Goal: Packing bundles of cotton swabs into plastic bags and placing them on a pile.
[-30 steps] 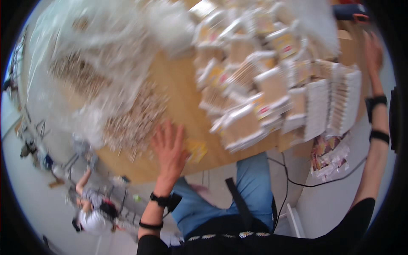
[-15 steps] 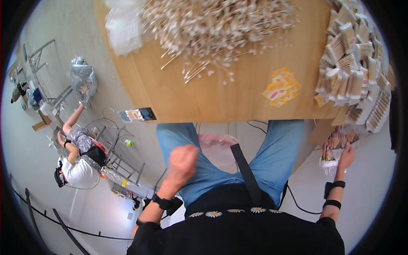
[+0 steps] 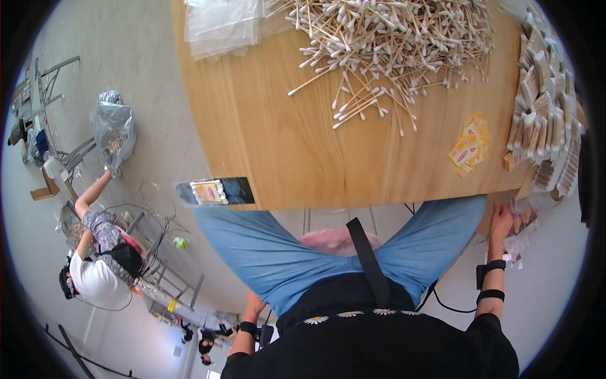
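My left hand (image 3: 254,304) hangs low beside my left hip, its fingers mostly hidden. Out to the right, just below the table corner, my right hand (image 3: 500,221) has its fingers curled in beside printed clear plastic packaging (image 3: 522,228); what they grip, if anything, is hidden. Above that hand, bundles of cotton swabs in clear packs (image 3: 546,117) are heaped at the table's right edge. A big loose pile of cotton swabs (image 3: 391,44) covers the far part of the wooden table (image 3: 284,145). One small pack of swabs (image 3: 208,192) lies on a dark flat piece at the near left corner.
Clear plastic bags (image 3: 221,28) lie at the far left of the table. Yellow printed cards (image 3: 470,148) are piled on its right side. A pink round seat (image 3: 341,241) shows between my legs. At left, another person (image 3: 101,271) works near a grey bag (image 3: 115,132) of swabs.
My left hand has dropped from over my lap to beside my hip. My right hand has moved up and inward, toward the table corner. The view has shifted, and the table sits lower.
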The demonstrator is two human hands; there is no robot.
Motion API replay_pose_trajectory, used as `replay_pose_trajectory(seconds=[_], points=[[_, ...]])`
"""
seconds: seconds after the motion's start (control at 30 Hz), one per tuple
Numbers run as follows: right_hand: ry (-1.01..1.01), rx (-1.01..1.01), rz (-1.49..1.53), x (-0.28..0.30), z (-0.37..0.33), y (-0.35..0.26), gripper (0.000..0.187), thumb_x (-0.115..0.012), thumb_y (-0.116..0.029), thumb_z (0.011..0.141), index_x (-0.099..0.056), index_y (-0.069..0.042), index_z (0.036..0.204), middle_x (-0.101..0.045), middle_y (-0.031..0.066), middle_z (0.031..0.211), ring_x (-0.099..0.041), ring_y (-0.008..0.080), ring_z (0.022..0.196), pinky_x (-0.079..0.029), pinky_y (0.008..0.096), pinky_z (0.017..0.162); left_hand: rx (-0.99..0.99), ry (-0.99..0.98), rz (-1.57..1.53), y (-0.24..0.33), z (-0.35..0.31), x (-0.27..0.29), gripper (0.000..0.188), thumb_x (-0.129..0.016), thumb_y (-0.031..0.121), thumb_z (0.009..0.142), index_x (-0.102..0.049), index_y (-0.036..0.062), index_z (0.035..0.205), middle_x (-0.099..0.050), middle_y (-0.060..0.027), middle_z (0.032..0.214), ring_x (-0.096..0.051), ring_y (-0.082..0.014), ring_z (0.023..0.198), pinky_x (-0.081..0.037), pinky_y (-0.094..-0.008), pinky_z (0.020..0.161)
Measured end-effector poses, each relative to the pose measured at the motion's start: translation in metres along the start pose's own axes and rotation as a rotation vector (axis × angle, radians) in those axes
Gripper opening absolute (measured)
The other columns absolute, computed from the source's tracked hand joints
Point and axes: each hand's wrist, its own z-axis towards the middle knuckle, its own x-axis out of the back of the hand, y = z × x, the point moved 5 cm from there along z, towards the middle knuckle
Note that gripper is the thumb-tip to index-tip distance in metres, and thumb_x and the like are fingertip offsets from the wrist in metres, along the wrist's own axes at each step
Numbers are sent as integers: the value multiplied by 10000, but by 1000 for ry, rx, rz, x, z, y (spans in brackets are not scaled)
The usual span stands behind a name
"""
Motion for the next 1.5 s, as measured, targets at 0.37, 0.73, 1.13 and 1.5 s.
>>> replay_pose_trajectory(seconds=[0.37,0.73,1.13,1.5], points=[[242,-157,129,-50,-115,68,332,-661,-311,914,-683,20,896,-679,259,869,-668,430,835,-500,495,738,-265,472,-164,-5,152,55,340,-682,210,882,-693,-24,1127,-737,-201,1044,-693,-371,985,-529,-418,867],[644,-401,384,-62,-189,211,311,-706,-294,877,-643,5,816,-669,214,816,-639,411,795,-470,508,709,-964,1178,45,210,80,133,214,-643,10,870,-642,-13,1083,-650,-187,1121,-610,-364,1068,-479,-431,950],[616,555,750,87,-124,-217,161,-733,-173,800,-707,-33,877,-644,156,919,-630,339,924,-522,427,802,-1236,786,548,361,66,49,608,-790,203,818,-565,-57,1320,-497,-235,1467,-408,-392,1417,-339,-455,1172],[511,539,448,77,-49,-322,747,-741,-409,849,-458,-81,1457,-324,169,1573,-287,362,1460,-278,544,1163,-1171,757,593,381,127,47,807,-826,252,778,-464,7,1456,-388,-178,1573,-301,-338,1494,-247,-487,1212]])
